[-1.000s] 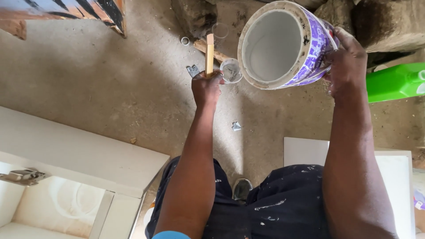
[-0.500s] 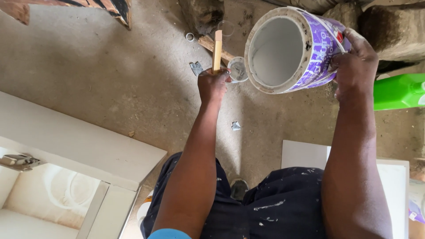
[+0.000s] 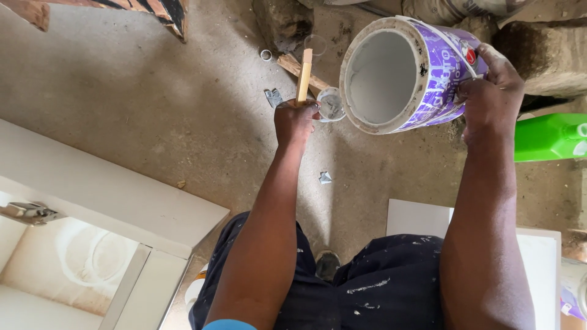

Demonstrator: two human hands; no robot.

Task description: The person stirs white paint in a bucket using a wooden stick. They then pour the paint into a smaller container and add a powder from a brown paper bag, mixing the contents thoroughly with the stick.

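Note:
My right hand (image 3: 489,101) grips the base of a purple-and-white paint bucket (image 3: 409,73), tipped on its side so its open mouth faces left; white paint coats the inside. My left hand (image 3: 295,120) is shut on a thin wooden stick (image 3: 304,76) held upright, and pinches a small round cup (image 3: 331,104) with greyish-white contents right beside the bucket's rim. My legs in dark, paint-spattered trousers (image 3: 367,287) are below.
A white cabinet piece (image 3: 110,201) with a metal hinge (image 3: 27,212) lies at the left. A white board (image 3: 538,256) sits at the right, a green container (image 3: 550,137) beyond it. Stone blocks (image 3: 550,55), wood scraps and small bits of litter lie on the concrete floor.
The bucket has tipped slightly more toward the cup and both hands shifted a little right in view. The stick and cup stay in my left hand.

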